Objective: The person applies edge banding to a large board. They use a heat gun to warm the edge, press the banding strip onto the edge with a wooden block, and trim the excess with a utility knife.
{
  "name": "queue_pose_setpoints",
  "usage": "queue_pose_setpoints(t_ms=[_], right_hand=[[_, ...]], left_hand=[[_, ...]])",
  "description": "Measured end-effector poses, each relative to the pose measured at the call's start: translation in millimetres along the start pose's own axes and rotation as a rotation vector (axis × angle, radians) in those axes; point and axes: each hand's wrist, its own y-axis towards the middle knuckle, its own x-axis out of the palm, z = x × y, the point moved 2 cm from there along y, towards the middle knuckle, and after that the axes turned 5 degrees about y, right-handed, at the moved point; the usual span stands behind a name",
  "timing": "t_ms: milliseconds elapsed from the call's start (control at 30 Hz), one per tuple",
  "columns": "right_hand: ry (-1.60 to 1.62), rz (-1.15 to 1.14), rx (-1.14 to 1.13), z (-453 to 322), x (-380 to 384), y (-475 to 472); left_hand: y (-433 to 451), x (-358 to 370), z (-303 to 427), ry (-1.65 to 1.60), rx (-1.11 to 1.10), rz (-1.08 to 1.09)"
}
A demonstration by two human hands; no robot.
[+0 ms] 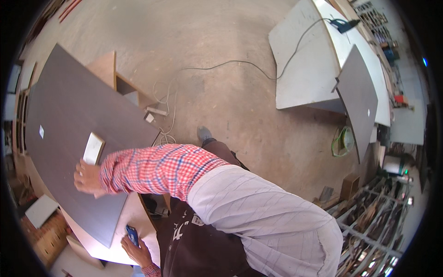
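My right hand is palm down over a large dark brown panel, its fingers bent beside the near end of a white block with a tan edge. Whether the fingers touch the block or hold something small is unclear. My left hand is at the lower left, by the panel's near corner, holding a small blue object over a pale board under the panel. A small white label lies on the panel.
A coiled pale cable lies on the floor beside wooden box parts. At the right stands a white table with a corded blue power tool; another dark panel leans there near a green-rimmed round object. A metal rack holds scraps.
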Motion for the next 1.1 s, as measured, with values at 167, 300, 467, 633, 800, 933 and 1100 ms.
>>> queue_pose_setpoints(t_ms=[167,300,467,633,800,933,1100], right_hand=[[0.211,0.137,0.197,10.2,-82.8,-29.4],[0.553,0.073,0.447,33.5,-170.3,-92.0],[0.959,0.254,0.821,69.6,-252.4,-188.0],[1.044,0.527,0.805,97.6,-362.3,-261.0],[0.960,0.544,0.837,99.6,-464.0,-363.5],[1.021,0.478,0.943,91.0,-514.9,-438.6],[1.102,0.898,0.965,57.3,-540.5,-491.1]], left_hand=[[54.8,-3.3,-32.2,-0.056,0.355,0.123],[74.7,-79.1,23.4,-0.006,0.249,0.222],[137.0,-210.2,214.2,0.002,0.496,0.441],[178.7,-218.8,387.2,0.055,1.306,0.408],[162.7,-205.2,575.5,-0.016,1.780,0.119],[138.0,-189.7,689.2,0.004,2.112,0.042],[104.2,-172.0,780.4,0.115,2.533,0.204]])
